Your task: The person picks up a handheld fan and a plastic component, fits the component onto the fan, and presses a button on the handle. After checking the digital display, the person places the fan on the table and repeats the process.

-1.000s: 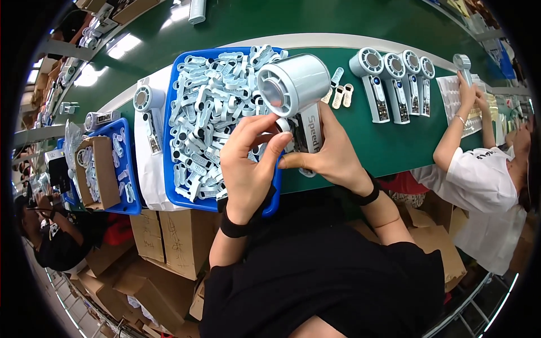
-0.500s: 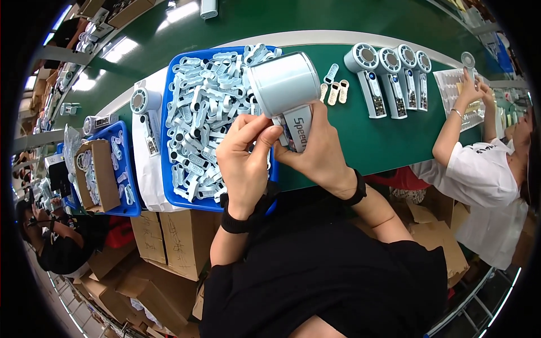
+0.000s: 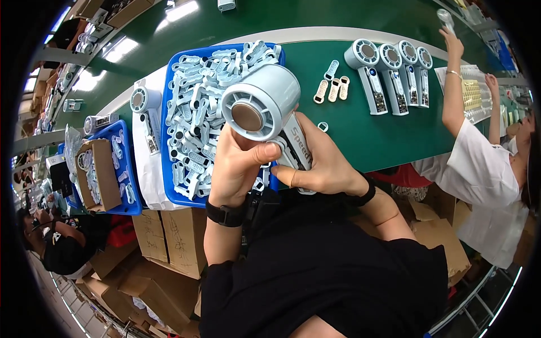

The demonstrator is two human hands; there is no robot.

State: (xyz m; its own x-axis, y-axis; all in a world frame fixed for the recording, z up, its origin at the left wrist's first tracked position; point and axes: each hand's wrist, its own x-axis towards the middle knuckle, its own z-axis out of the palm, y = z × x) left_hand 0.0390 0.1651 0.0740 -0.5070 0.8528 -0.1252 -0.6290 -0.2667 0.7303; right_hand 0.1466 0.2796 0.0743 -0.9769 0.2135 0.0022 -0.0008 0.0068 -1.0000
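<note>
A pale blue handheld fan (image 3: 276,90) is held in front of me over the near edge of the table. Its round vented end with a brown disc faces toward me, and the handle slants down to the right. My left hand (image 3: 232,160) is closed around the fan where drum meets handle, its thumb pressed on the handle's front. Around the handle's side and lower part my right hand (image 3: 327,158) is closed, thumb across the front. Behind my left hand, a blue tray (image 3: 167,135) holds a heap of pale blue handle covers (image 3: 191,115).
Several fans with exposed circuit boards (image 3: 376,90) lie in a row at the back right. Small covers (image 3: 333,87) rest left of them. Another fan (image 3: 147,107) lies on white sheeting at left. A co-worker's arm (image 3: 452,84) reaches up at right; cardboard boxes (image 3: 169,236) stand below.
The fan has turned and tipped, so its vented end now shows instead of its smooth side. Both hands have shifted their grip. The co-worker at right has raised an arm with a pale object.
</note>
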